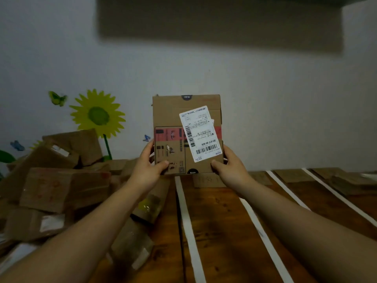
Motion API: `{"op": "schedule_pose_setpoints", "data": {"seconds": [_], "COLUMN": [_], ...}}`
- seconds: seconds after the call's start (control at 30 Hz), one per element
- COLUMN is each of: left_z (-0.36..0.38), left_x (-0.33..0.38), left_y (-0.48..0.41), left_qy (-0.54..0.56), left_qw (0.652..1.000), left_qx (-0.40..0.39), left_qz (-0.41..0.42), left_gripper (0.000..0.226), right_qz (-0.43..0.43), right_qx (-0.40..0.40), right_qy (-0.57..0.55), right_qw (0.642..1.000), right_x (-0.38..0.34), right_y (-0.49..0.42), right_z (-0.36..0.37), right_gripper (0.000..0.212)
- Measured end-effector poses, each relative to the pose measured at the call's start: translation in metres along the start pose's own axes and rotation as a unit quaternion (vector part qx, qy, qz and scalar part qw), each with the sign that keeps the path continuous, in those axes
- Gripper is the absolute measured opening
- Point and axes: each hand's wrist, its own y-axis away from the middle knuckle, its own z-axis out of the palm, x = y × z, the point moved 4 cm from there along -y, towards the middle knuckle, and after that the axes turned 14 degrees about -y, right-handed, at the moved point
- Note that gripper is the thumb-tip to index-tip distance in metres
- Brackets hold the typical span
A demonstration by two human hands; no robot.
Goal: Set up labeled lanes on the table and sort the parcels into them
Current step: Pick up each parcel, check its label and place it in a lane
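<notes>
Two hands on one parcel: your left hand (150, 167) grips the lower left edge of the cardboard box (186, 134), your right hand (226, 166) the lower right edge, thumbs pressed on the front face, fingers wrapped behind. Box held upright, raised off the table, front face toward you, wall behind it.

White shipping label (201, 132) stuck on the front, tilted, printed upside down from your side; barcodes readable as barcodes, text too small to read. Red printed band crosses the box face partly under the label. Small black tabs marked "BLACK" at top and bottom edges.

Wooden table (224, 231) below, dark brown. White tape strips (188, 225) run away from you across it, dividing it into lanes. Flat cardboard sign (206, 180) lies at the far end of the lane just under the box; its writing cannot be read.

Pile of parcels (53, 184) heaped at your left, beside the first strip. Sunflower decal (98, 115) on the wall above the pile.
</notes>
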Motion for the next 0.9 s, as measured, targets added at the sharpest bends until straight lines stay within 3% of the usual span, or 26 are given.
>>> {"op": "schedule_pose_setpoints", "data": {"seconds": [0.17,0.6,0.9], "left_z": [0.068,0.35,0.472], "left_x": [0.026,0.134,0.143], "left_y": [0.019,0.072,0.032], "left_qy": [-0.006,-0.012,-0.032], "left_qw": [0.999,0.993,0.978], "left_qx": [-0.041,-0.108,-0.205], "left_qz": [0.004,0.034,0.027], "left_gripper": [0.068,0.074,0.071], "right_qz": [-0.005,0.018,0.024], "right_qx": [0.033,0.154,0.194], "right_qy": [0.018,0.036,0.069], "right_qw": [0.999,0.987,0.978], "right_x": [0.008,0.031,0.062], "right_y": [0.019,0.073,0.046], "right_z": [-0.073,-0.374,-0.479], "right_gripper": [0.056,0.065,0.059]}}
